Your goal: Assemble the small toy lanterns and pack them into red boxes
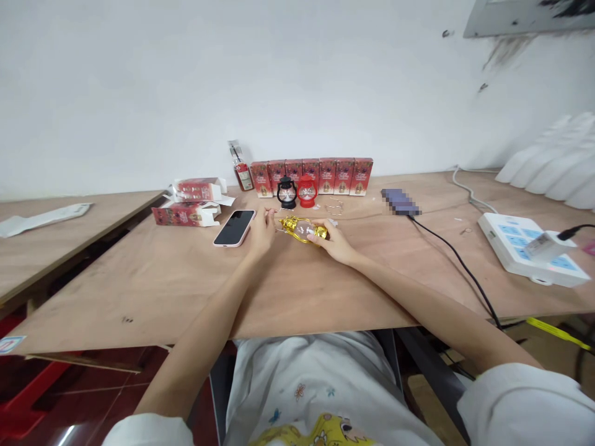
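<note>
My right hand is wrapped round the base end of a small gold lantern with a clear middle. The lantern lies on its side in the grip, its top pointing left. At that top, my left hand is closed in a pinch on a thin wire handle, which reaches toward the lantern; whether it is hooked in cannot be made out. Just behind stand a black lantern and a red lantern, both upright. More bent wire handles lie to their right.
Several red boxes line the wall, with a clear packet beside them. Opened boxes and a phone lie left. At right are a cabled, pixelated device, a power strip and white stacked pieces.
</note>
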Motion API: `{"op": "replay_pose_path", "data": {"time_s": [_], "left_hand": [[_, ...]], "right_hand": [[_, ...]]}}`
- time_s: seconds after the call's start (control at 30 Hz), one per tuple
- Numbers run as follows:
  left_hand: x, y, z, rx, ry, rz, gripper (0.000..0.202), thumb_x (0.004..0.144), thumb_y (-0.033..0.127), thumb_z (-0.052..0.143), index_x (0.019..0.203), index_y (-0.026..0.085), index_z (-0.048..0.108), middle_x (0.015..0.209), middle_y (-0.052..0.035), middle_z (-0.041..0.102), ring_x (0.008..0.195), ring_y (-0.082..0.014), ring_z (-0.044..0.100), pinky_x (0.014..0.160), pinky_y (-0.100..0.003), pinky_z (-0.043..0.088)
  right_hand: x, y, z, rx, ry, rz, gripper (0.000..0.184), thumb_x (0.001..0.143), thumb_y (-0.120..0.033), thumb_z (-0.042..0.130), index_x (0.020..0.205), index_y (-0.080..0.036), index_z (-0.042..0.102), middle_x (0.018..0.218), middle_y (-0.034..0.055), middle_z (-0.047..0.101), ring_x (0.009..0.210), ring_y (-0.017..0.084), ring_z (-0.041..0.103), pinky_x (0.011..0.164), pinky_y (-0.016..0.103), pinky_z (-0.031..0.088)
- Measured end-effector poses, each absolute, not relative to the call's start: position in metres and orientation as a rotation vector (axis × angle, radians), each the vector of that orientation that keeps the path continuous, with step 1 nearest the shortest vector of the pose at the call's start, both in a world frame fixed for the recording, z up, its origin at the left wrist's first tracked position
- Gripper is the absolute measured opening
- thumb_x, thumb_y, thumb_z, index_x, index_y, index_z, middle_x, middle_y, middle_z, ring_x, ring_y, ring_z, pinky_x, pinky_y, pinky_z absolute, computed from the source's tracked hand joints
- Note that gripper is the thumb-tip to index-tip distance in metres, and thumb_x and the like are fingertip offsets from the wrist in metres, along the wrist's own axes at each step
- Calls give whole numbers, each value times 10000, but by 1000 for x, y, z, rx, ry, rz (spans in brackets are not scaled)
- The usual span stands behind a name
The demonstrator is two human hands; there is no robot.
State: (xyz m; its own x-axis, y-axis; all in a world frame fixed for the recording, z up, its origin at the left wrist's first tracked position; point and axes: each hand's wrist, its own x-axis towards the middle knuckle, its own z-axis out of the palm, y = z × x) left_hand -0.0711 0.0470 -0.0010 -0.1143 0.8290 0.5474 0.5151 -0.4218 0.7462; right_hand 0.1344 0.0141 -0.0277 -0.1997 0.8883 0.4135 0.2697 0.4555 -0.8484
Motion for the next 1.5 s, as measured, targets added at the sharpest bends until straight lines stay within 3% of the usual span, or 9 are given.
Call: {"op": "replay_pose_path", "data": {"time_s": [0.57,0.77,0.97,1.17,1.5], "left_hand": [[-71,54,-9,1837,1515,1520,217,920,298,399,922,169,574,504,42,483,471,-123,482,526,-224,357],[-75,57,-9,2036,1492,1412,210,842,221,431,828,157,630,624,-10,578,553,-122,499,559,-223,368],[-77,64,-12,1860,1347,1281,243,768,234,428,819,135,644,473,39,443,418,-89,353,443,-200,282],[-77,61,-6,1806,1356,1262,276,741,281,474,865,120,660,472,39,455,429,-89,369,461,-205,320],[-81,64,-14,1813,1421,1230,248,795,356,474,785,149,610,423,56,407,355,-84,336,403,-202,262]], "right_hand": [[131,14,-29,-993,-1679,767,399,753,-408,652,1086,-221,536,1089,41,635,987,199,595,922,394,451],[129,18,-31,-950,-1625,793,503,709,-375,704,1158,-231,528,1172,58,615,1090,211,578,965,400,446],[126,19,-31,-956,-1532,865,497,687,-399,713,1125,-213,569,1149,65,632,1054,212,600,965,402,457],[126,19,-29,-947,-1514,874,498,683,-422,715,1115,-207,591,1130,67,640,1037,211,601,975,409,444],[127,19,-29,-973,-1544,765,520,689,-419,714,1151,-229,571,1141,57,642,1033,204,599,941,390,463]]}}
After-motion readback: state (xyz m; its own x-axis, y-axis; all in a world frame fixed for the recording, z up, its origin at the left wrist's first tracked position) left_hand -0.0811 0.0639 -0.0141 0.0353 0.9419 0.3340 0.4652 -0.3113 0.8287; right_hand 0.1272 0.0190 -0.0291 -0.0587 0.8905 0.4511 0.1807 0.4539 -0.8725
